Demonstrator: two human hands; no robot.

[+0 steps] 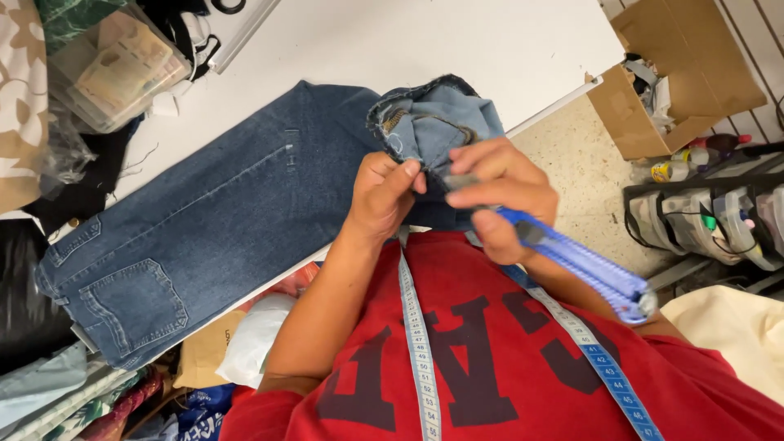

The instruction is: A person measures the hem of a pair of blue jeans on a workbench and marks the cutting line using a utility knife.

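Head view looks straight down over a red shirt (pixel 498 367) with dark block letters and a blue measuring tape (pixel 420 351) draped round the neck, its two ends running down the chest. At the middle of the frame the left hand (pixel 382 196) pinches the turned-up hem of a pair of blue jeans (pixel 220 212), thumb and fingers closed tight on the fold of paler denim (pixel 433 122) that bunches just above both hands. The right hand (pixel 502 192) is wrapped shut around a blue utility knife (pixel 580 265), whose grey front end meets the hem between the two hands while its handle slants toward the lower right; the blade itself is hidden by the fingers. The jeans lie flat on a white tabletop (pixel 457 41), stretching from the centre to the lower left, back pocket up. At the upper left sits a clear plastic box (pixel 114 69) with pale paper packets inside, beside patterned fabric. At the upper right, on the speckled floor, an open brown cardboard box (pixel 670 82) stands with small bottles (pixel 678 167) just below it. Along the lower left edge are a white plastic bag (pixel 253 335) and a flat brown paper package (pixel 204 351), partly under the tabletop's edge.
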